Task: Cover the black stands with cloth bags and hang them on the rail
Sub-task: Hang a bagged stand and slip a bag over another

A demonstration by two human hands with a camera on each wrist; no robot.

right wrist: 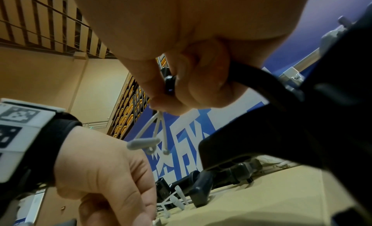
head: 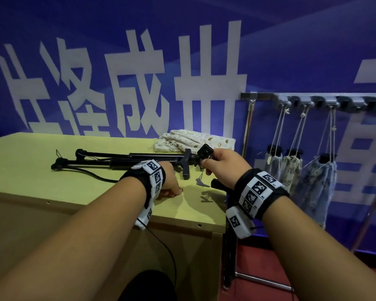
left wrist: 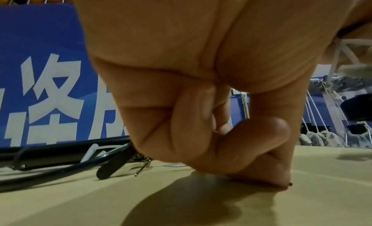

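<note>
The table (head: pixel 30 166) had a pale yellow-green top with a smooth, matt, laminate-like face and bare board-coloured side panels. The black stands (head: pixel 122 159) lying toward its far edge looked like matt black metal tubing with duller black plastic joints. Folded cloth bags (head: pixel 195 141) at the far right corner were soft cream fabric, finely printed and creased. The rail (head: pixel 261 96) was bright, shiny metal, its row of hooks (head: pixel 308 102) smooth grey plastic. The hung bags (head: pixel 291 168) were limp, woven cloth on twisted off-white cord. The blue backdrop (head: pixel 96 22) looked smooth, with a faint sheen.
</note>
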